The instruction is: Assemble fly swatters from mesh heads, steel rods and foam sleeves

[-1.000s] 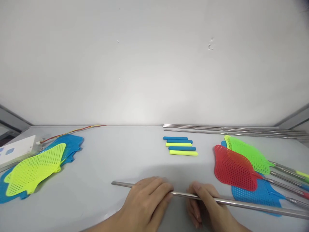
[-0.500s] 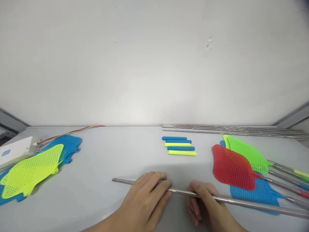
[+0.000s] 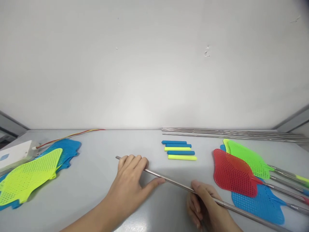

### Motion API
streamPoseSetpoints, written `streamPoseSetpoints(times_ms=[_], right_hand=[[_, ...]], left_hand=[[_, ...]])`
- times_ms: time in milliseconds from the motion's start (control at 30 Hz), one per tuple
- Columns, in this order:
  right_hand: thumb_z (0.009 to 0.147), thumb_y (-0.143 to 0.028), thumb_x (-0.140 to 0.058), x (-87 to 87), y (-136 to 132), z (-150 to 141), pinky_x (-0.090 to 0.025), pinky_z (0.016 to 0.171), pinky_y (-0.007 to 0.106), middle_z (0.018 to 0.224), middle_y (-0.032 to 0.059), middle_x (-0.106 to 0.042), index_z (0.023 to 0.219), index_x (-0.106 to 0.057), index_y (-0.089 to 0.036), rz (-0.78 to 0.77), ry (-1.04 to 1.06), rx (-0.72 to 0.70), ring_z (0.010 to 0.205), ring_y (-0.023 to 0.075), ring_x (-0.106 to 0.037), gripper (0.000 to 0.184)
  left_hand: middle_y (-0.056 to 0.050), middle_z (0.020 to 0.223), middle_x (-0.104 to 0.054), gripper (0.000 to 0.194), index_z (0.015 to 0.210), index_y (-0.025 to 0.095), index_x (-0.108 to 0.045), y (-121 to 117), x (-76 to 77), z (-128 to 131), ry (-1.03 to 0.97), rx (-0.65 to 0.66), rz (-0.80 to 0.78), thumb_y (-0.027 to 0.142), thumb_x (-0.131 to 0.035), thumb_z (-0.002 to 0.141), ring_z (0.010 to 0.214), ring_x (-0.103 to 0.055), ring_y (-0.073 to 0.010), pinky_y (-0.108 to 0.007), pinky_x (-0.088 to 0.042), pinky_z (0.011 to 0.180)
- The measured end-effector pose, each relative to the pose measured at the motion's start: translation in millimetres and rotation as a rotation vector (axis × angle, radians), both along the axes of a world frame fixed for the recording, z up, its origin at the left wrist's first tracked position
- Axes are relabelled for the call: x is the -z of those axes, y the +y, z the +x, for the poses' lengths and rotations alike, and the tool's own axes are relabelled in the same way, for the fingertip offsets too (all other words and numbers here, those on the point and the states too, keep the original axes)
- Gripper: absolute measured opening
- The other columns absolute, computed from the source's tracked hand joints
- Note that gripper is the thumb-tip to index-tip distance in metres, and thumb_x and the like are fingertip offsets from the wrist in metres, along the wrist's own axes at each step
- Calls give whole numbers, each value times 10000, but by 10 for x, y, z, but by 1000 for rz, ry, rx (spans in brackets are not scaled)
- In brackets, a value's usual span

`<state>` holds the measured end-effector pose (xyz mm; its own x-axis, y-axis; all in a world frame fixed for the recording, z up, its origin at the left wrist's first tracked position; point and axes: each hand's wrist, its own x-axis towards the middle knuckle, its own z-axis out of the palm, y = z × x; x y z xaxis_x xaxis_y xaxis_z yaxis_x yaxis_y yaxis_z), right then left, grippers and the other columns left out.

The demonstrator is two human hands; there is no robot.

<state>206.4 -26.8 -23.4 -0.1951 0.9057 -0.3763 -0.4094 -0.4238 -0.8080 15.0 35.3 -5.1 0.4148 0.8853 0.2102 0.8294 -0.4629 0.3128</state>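
Observation:
A metal telescopic rod (image 3: 177,183) slants across the table, its thin end at the left and its thicker section at the lower right. My left hand (image 3: 131,180) has its fingers wrapped over the rod near the thin end, the thumb stretched along it. Further right, my right hand (image 3: 207,203) grips the rod between thumb and fingers where it grows thicker. The rod's right end runs out of view. Beyond my hands lie several blue and yellow sleeves, among them a yellow sleeve (image 3: 182,157) nearest me.
At the right are fly swatters on metal rods: a red swatter (image 3: 234,172), a green swatter (image 3: 251,158) and a blue swatter (image 3: 258,199). Several thin rods (image 3: 217,132) lie along the wall. At left, yellow swatter heads (image 3: 33,174) and blue ones (image 3: 69,146) lie beside a white box (image 3: 16,154) with wires.
My left hand has moved left and away from me along the rod, its thumb now spread out. The rod has tilted, its left end further back. My right hand keeps its grip.

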Motion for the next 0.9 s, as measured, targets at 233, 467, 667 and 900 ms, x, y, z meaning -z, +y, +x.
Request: streamPoseSetpoints(times_ms=[233, 467, 667, 900], right_hand=[[720, -519, -463, 54, -19, 4, -219, 335, 187, 358, -52, -334, 434, -394, -157, 16, -10, -8, 324, 72, -397, 467], [755, -486, -425, 78, -14, 11, -239, 332, 192, 363, -50, -336, 441, -388, -164, 46, 12, -13, 321, 75, -392, 451], [763, -525, -376, 84, -43, 11, -229, 338, 198, 370, -43, -341, 447, -372, -174, 99, -160, -74, 329, 75, -377, 472], [781, -555, -289, 53, -90, 18, -309, 425, 220, 402, -13, -385, 454, -380, -186, 205, -575, -222, 397, 89, -400, 501]], left_hand=[[17, 628, -436, 351, 612, 165, -415, -46, 63, 42, -6, 70, -122, 485, -440, 754, 640, -391, -145, -334, -296, 647], [24, 573, -424, 351, 559, 169, -379, -59, 38, 74, 6, 109, -116, 447, -418, 770, 569, -378, -124, -296, -313, 585], [16, 533, -436, 417, 516, 176, -352, -51, 39, 45, 22, 101, -105, 535, -477, 687, 547, -390, -136, -292, -309, 543], [21, 494, -440, 453, 480, 174, -366, -49, 68, 48, 8, 63, -80, 578, -526, 608, 546, -399, -137, -288, -317, 543]])
